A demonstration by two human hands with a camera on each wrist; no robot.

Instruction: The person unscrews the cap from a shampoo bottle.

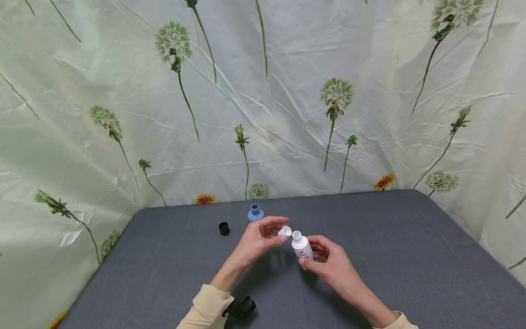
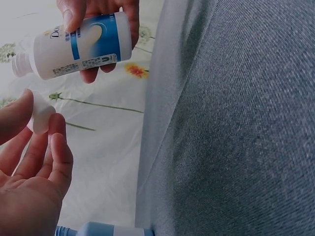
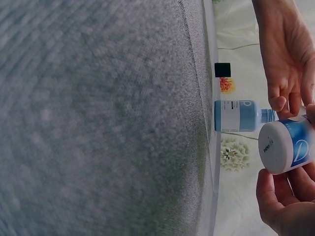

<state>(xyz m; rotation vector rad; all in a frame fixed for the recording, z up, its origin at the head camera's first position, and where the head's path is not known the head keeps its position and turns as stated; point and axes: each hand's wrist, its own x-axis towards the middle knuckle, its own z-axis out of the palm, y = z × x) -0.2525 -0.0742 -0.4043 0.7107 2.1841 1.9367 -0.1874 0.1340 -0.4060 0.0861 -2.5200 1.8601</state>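
Observation:
My left hand (image 1: 256,240) pinches a white cap (image 1: 285,231) between thumb and fingers, its hollow side showing in the head view. Just right of it, my right hand (image 1: 334,262) grips a small white bottle (image 1: 302,246), tilted, with its threaded neck bare and pointing toward the cap. In the left wrist view the bottle (image 2: 83,46) shows a blue and white printed label, and the cap (image 2: 41,114) sits below its neck. The right wrist view looks at the bottle's round base (image 3: 273,148), held above the table.
A blue bottle (image 1: 255,213) with an uncovered neck stands behind my left hand. Left of it lies a black cap (image 1: 223,228) on the grey table (image 1: 172,269). A flower-patterned curtain (image 1: 283,114) hangs along the table's far edge.

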